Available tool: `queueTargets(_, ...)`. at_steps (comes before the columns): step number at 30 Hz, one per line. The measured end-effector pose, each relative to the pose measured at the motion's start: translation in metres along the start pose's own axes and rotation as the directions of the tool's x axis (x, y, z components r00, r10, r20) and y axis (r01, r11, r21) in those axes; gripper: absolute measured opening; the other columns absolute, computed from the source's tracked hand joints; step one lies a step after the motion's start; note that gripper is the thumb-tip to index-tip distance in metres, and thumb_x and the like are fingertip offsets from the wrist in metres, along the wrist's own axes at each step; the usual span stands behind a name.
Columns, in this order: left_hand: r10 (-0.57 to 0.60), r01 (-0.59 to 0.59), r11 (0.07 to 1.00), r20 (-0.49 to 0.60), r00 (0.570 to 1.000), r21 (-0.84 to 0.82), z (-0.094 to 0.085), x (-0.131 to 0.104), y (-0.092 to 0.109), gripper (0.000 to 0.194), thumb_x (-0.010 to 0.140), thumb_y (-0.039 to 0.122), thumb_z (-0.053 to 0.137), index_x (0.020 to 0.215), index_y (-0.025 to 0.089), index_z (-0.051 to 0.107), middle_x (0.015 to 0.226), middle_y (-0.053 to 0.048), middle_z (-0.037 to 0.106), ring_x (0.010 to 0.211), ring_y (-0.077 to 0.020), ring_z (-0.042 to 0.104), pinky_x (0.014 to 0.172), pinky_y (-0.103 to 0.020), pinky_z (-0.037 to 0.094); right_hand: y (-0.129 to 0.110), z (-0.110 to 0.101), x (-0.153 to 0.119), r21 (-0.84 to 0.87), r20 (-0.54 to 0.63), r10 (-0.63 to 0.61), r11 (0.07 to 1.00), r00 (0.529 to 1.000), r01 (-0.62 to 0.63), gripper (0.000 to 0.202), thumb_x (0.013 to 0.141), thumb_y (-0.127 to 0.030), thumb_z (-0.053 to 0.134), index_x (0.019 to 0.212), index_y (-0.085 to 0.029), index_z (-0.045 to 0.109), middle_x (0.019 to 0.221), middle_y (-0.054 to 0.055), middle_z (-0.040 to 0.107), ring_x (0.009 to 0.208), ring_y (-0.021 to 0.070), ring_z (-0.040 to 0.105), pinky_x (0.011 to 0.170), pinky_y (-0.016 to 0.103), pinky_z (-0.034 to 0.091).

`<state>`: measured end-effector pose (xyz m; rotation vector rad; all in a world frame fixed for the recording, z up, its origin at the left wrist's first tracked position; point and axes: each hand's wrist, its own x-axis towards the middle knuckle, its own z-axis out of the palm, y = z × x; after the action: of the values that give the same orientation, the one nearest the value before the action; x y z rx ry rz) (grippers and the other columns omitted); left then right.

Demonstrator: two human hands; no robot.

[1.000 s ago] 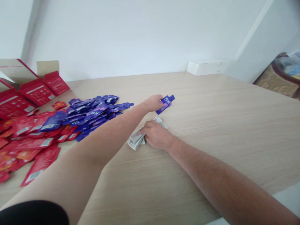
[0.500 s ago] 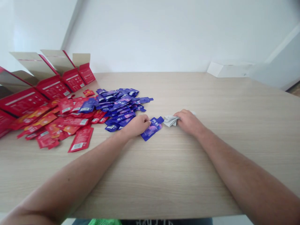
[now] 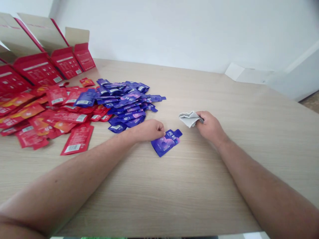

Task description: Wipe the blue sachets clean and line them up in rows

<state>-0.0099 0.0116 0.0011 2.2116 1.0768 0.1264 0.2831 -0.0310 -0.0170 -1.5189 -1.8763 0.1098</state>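
Note:
Between my two hands a purple sachet (image 3: 165, 143) with a narrow neck lies on the wooden table, printed side up. My left hand (image 3: 154, 129) is closed at its upper left edge, thumb and finger pinching the corner. To the right, my right hand (image 3: 208, 125) grips a folded light-grey cloth (image 3: 190, 119), held just above the table and apart from the sachet. Behind my left hand is a heap of similar purple sachets (image 3: 128, 106). Red and orange sachets (image 3: 50, 116) are piled farther left, with one purple sachet (image 3: 86, 97) lying on top of them.
Several red cartons (image 3: 37, 69) with raised flaps stand in a row at the back left. A white box (image 3: 245, 73) sits against the wall at the back right. The wooden table (image 3: 154, 199) ends at a front edge near my body.
My right hand has lifted the cloth off the purple sachet's neck, moving slightly right and up. My left hand stays at the sachet. The camera view has shifted and tilted a little.

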Motion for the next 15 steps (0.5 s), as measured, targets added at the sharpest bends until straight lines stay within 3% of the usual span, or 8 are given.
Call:
queueTargets(3, -0.020, 0.020, 1.000, -0.008, 1.000, -0.006, 0.002, 0.002, 0.000, 0.016, 0.080, 0.032, 0.060, 0.071, 0.022, 0.068, 0.060, 0.001, 0.066, 0.054, -0.0129, 0.056, 0.051, -0.024, 0.035, -0.022, 0.010, -0.008, 0.055, 0.076, -0.129, 0.991, 0.989, 0.125, 0.029, 0.085, -0.011, 0.056, 0.107, -0.023, 0.071, 0.101, 0.006, 0.069, 0.099, 0.0226, 0.062, 0.089, 0.035, 0.048)
queueTargets(7, -0.044, 0.044, 0.998, -0.010, 0.999, -0.035, 0.006, 0.002, 0.000, 0.018, 0.081, 0.030, 0.057, 0.072, 0.022, 0.069, 0.055, 0.001, 0.063, 0.051, -0.0133, 0.056, 0.050, -0.024, 0.036, -0.063, 0.028, -0.027, 0.102, 0.186, -0.305, 0.952, 0.934, 0.290, 0.032, 0.088, -0.008, 0.056, 0.112, -0.023, 0.071, 0.103, 0.008, 0.066, 0.100, 0.0239, 0.060, 0.092, 0.039, 0.048)
queueTargets(10, -0.016, 0.015, 0.999, -0.017, 1.000, -0.046, 0.007, 0.001, 0.002, 0.019, 0.082, 0.029, 0.055, 0.074, 0.021, 0.069, 0.056, 0.002, 0.064, 0.051, -0.0125, 0.056, 0.049, -0.023, 0.037, -0.088, 0.035, -0.037, 0.189, 0.282, -0.480, 0.876, 0.830, 0.443, 0.031, 0.092, -0.009, 0.054, 0.112, -0.024, 0.072, 0.102, 0.008, 0.065, 0.102, 0.0239, 0.058, 0.093, 0.040, 0.048)
queueTargets(12, -0.008, 0.008, 0.999, -0.011, 1.000, -0.047, 0.009, 0.001, 0.002, 0.019, 0.083, 0.029, 0.053, 0.074, 0.021, 0.069, 0.056, 0.002, 0.064, 0.049, -0.0118, 0.055, 0.047, -0.023, 0.036, -0.091, 0.035, -0.037, 0.244, 0.318, -0.557, 0.830, 0.767, 0.502, 0.030, 0.092, -0.009, 0.053, 0.110, -0.024, 0.073, 0.102, 0.007, 0.066, 0.103, 0.0232, 0.058, 0.093, 0.040, 0.049)
queueTargets(13, -0.013, 0.013, 0.999, -0.008, 1.000, -0.050, 0.009, 0.001, 0.002, 0.019, 0.083, 0.029, 0.053, 0.075, 0.021, 0.068, 0.056, 0.002, 0.064, 0.048, -0.0116, 0.055, 0.046, -0.023, 0.035, -0.088, 0.034, -0.035, 0.248, 0.314, -0.557, 0.830, 0.769, 0.500, 0.031, 0.092, -0.008, 0.053, 0.109, -0.024, 0.073, 0.103, 0.007, 0.066, 0.102, 0.0231, 0.058, 0.093, 0.040, 0.049)
queueTargets(15, -0.031, 0.030, 0.997, -0.005, 1.000, -0.064, 0.011, 0.002, 0.001, 0.019, 0.083, 0.029, 0.052, 0.076, 0.021, 0.068, 0.057, 0.002, 0.064, 0.047, -0.0117, 0.055, 0.044, -0.023, 0.034, -0.080, 0.033, -0.031, 0.204, 0.273, -0.481, 0.875, 0.833, 0.439, 0.034, 0.089, -0.005, 0.053, 0.111, -0.023, 0.073, 0.103, 0.008, 0.066, 0.102, 0.0237, 0.059, 0.094, 0.042, 0.048)
